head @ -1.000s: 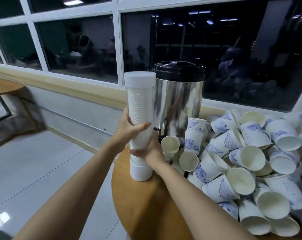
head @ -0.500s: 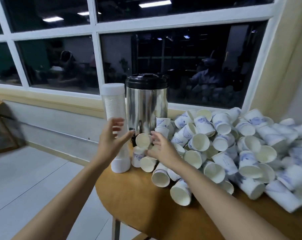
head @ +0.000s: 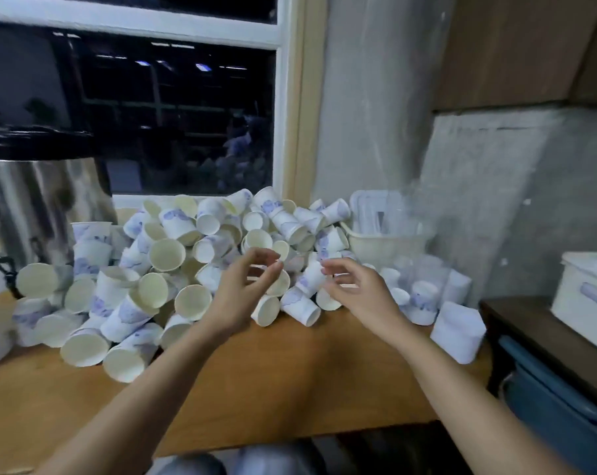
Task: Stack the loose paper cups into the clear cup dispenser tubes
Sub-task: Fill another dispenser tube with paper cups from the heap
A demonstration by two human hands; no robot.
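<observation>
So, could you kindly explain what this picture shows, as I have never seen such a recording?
There is no machine here: a person wears one wide-angle camera on the head, looking forward and down, so both bare arms are their own. The left hand and the right hand hover over a heap of white paper cups with blue print on a brown wooden table. The fingers of both are loosely curled, and neither grips a cup. At the left stands a shiny steel urn with a black lid; behind the heap, to the right, sits a white plastic basket.
</observation>
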